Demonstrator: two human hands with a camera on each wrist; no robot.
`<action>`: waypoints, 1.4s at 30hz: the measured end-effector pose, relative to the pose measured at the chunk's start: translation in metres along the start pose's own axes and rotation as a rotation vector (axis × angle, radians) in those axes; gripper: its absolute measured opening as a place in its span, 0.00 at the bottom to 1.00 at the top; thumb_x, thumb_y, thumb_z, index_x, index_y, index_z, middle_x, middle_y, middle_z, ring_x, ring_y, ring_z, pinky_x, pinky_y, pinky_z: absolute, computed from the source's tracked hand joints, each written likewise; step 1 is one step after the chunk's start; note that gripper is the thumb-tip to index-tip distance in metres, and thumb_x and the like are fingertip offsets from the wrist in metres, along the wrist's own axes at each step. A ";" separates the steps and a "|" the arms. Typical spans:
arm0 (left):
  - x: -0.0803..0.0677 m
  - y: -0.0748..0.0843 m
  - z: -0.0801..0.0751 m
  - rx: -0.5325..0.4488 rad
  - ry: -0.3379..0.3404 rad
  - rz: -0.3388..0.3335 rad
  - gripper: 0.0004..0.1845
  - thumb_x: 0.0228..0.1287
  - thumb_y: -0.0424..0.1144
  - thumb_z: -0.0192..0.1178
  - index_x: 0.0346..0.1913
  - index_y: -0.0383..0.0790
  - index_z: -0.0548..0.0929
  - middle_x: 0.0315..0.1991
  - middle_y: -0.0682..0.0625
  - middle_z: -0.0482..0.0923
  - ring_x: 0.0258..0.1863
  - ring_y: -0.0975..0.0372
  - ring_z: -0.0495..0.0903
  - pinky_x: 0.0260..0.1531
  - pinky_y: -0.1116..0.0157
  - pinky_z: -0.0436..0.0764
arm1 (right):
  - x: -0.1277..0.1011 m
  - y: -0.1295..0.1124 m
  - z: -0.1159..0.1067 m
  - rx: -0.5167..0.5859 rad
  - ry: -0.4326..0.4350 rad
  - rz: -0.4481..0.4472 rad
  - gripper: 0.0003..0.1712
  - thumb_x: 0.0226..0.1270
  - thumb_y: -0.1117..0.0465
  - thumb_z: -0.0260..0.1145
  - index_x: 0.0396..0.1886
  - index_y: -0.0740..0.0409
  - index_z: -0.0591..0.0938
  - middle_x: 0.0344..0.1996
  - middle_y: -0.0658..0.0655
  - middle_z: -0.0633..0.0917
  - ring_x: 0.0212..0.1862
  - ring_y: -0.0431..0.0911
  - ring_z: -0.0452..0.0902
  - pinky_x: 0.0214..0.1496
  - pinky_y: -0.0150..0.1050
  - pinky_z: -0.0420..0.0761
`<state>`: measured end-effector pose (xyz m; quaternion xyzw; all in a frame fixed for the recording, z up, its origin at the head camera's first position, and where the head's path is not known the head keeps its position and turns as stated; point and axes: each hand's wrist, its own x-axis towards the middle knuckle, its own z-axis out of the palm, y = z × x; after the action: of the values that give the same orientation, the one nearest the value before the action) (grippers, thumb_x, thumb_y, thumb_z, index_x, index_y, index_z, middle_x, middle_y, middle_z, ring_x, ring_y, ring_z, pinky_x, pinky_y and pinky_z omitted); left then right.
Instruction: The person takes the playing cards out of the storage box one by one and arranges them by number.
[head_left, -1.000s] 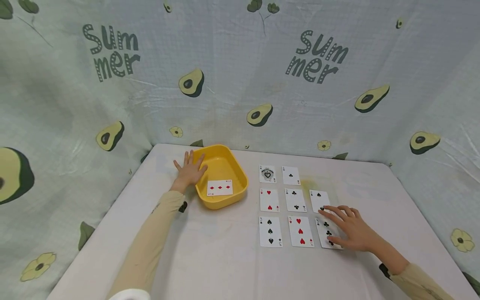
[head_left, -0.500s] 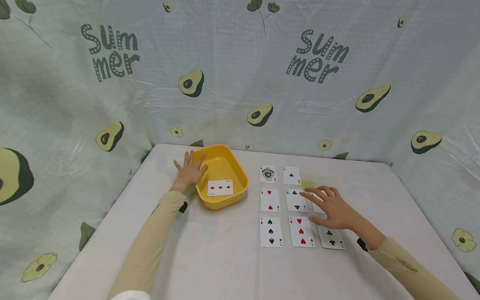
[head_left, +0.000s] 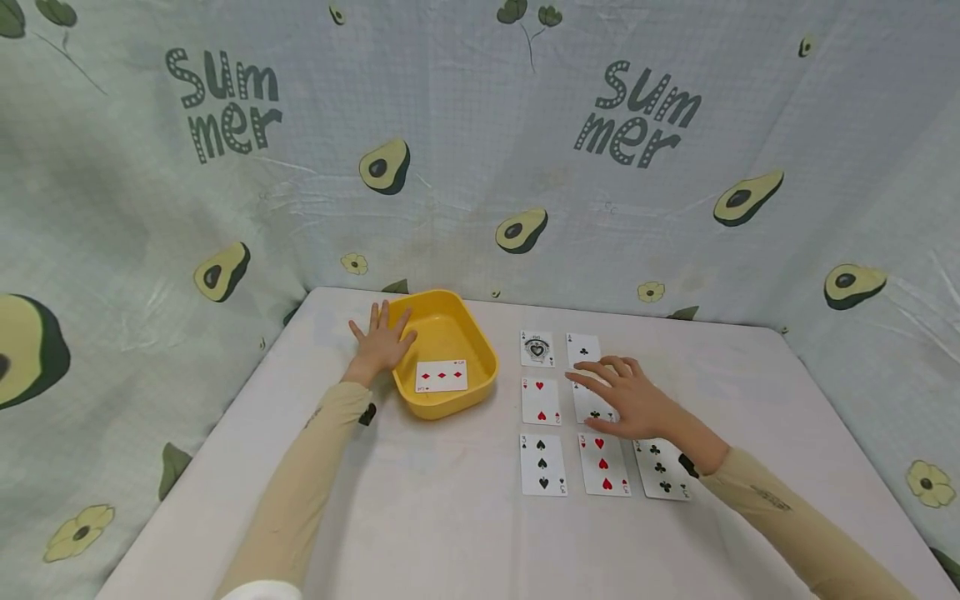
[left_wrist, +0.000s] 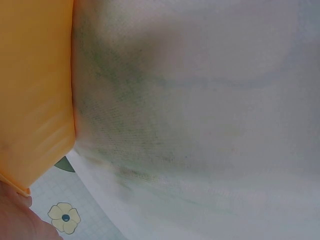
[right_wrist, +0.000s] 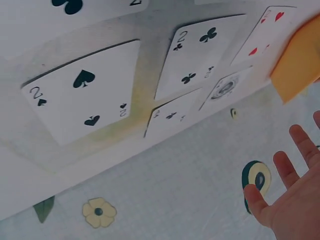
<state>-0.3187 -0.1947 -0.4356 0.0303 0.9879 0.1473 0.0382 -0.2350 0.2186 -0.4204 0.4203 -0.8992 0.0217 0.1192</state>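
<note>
My left hand (head_left: 381,343) rests with spread fingers over the left rim of a yellow tray (head_left: 483,346). A three of diamonds (head_left: 441,376) lies face up in that tray. Above the rows of playing cards hovers my right hand (head_left: 633,402), fingers spread and nothing held. It partly covers the two of clubs (head_left: 592,413) and hides the two of spades, which the right wrist view shows as a whole card (right_wrist: 95,92). Just beyond its fingertips lies the ace of clubs (head_left: 582,346). The two of hearts (head_left: 541,402) is left of them.
An ace with an ornate emblem (head_left: 537,349) lies at the back left of the cards. The front row has a three of spades (head_left: 543,465), a three of hearts (head_left: 604,465) and a three of clubs (head_left: 660,471). A printed cloth (head_left: 450,108) hangs behind the white table (head_left: 442,517).
My right hand has moved left and away from me, from over the three of clubs and two of spades to over the two of clubs. My left hand and the tray stay put.
</note>
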 end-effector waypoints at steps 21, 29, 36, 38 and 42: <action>0.001 0.001 0.000 0.023 -0.003 0.008 0.31 0.69 0.55 0.32 0.70 0.47 0.45 0.70 0.36 0.28 0.69 0.44 0.25 0.54 0.32 0.27 | 0.078 -0.022 0.005 0.036 -0.089 -0.032 0.36 0.59 0.42 0.56 0.66 0.45 0.60 0.63 0.51 0.65 0.60 0.51 0.58 0.60 0.55 0.57; 0.000 0.002 0.000 0.018 0.008 0.010 0.31 0.69 0.55 0.33 0.70 0.47 0.46 0.70 0.36 0.29 0.69 0.44 0.25 0.55 0.32 0.27 | 0.103 -0.030 0.013 0.049 -0.079 -0.059 0.34 0.60 0.42 0.55 0.65 0.47 0.62 0.62 0.50 0.66 0.59 0.50 0.58 0.59 0.53 0.58; -0.002 0.003 -0.001 0.014 0.009 0.005 0.31 0.69 0.54 0.33 0.70 0.46 0.47 0.70 0.35 0.30 0.69 0.43 0.26 0.55 0.32 0.28 | 0.123 -0.040 0.021 0.044 -0.128 -0.063 0.32 0.62 0.42 0.52 0.64 0.47 0.62 0.62 0.51 0.66 0.60 0.50 0.58 0.61 0.54 0.59; -0.002 0.003 -0.001 0.016 0.012 0.001 0.31 0.69 0.54 0.34 0.70 0.46 0.47 0.70 0.35 0.30 0.69 0.43 0.27 0.55 0.32 0.28 | 0.129 -0.044 0.023 0.031 -0.147 -0.064 0.32 0.63 0.41 0.49 0.65 0.47 0.62 0.63 0.51 0.65 0.60 0.50 0.58 0.61 0.54 0.59; -0.002 0.003 -0.001 0.022 0.011 -0.003 0.31 0.69 0.54 0.33 0.70 0.46 0.47 0.70 0.36 0.31 0.69 0.43 0.27 0.55 0.32 0.28 | 0.143 -0.050 0.026 0.043 -0.162 -0.062 0.32 0.63 0.40 0.49 0.64 0.48 0.63 0.62 0.52 0.66 0.60 0.50 0.58 0.61 0.53 0.58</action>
<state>-0.3164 -0.1923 -0.4335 0.0285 0.9897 0.1366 0.0327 -0.2902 0.0756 -0.4160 0.4509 -0.8918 0.0032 0.0374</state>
